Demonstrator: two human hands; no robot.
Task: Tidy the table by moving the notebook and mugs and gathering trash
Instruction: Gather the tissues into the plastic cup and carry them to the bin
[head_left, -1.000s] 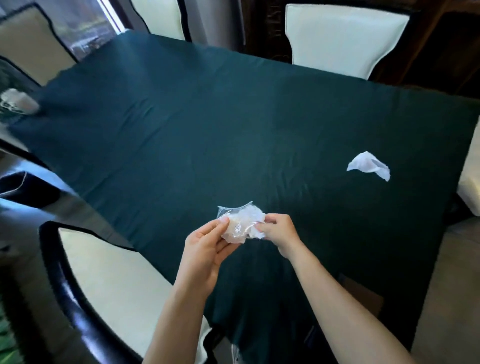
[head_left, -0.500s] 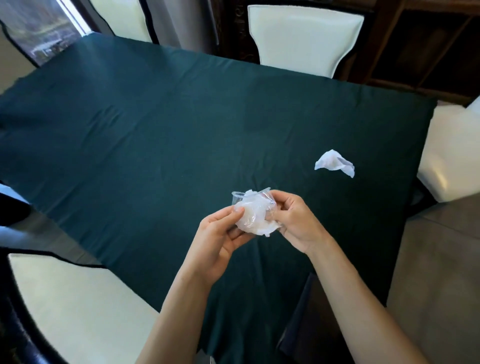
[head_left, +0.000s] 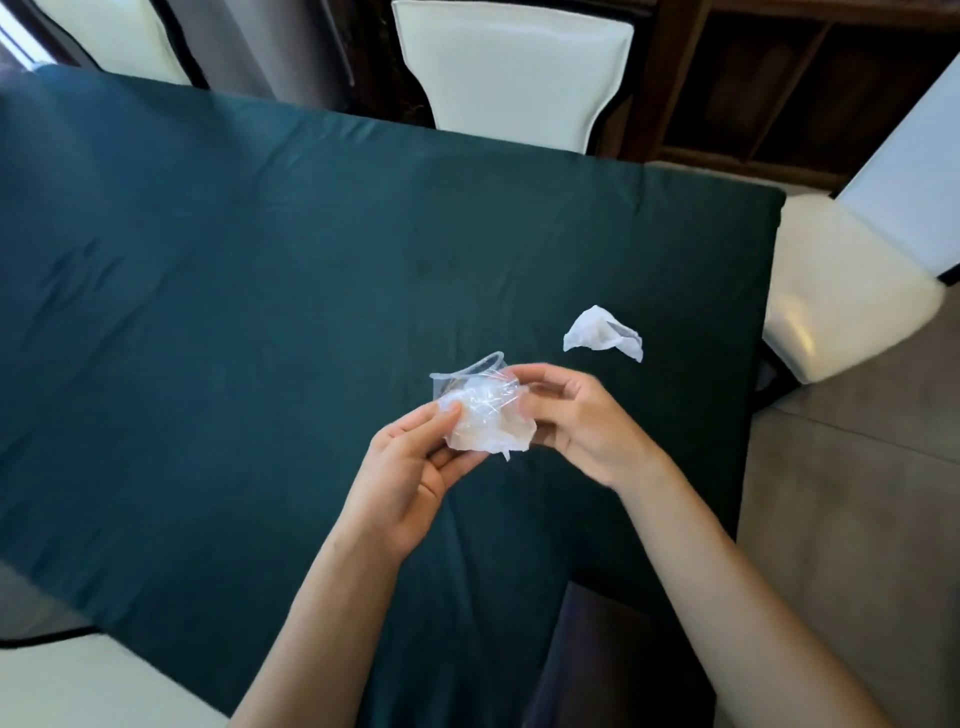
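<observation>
The green desk (head_left: 260, 260) carries one loose tissue (head_left: 602, 333), lying beyond and right of the right hand (head_left: 576, 421), the nearer one. Both hands, the left hand (head_left: 410, 467) too, pinch the crumpled cup (head_left: 480, 410) above the desk.

**A home dining room**

You are standing at a large dining table (head_left: 260, 270) draped in a dark green cloth that hangs over its edges. Cream upholstered chairs with dark frames ring it: one at the far side (head_left: 514, 67), one at the right end (head_left: 852, 291), another at the near edge (head_left: 88, 680). Behind the far chair you can see dark wooden shelving (head_left: 789, 88), and a grey curtain (head_left: 223, 47) hangs at the upper left. The floor (head_left: 852, 519) to your right is grey tile.
</observation>
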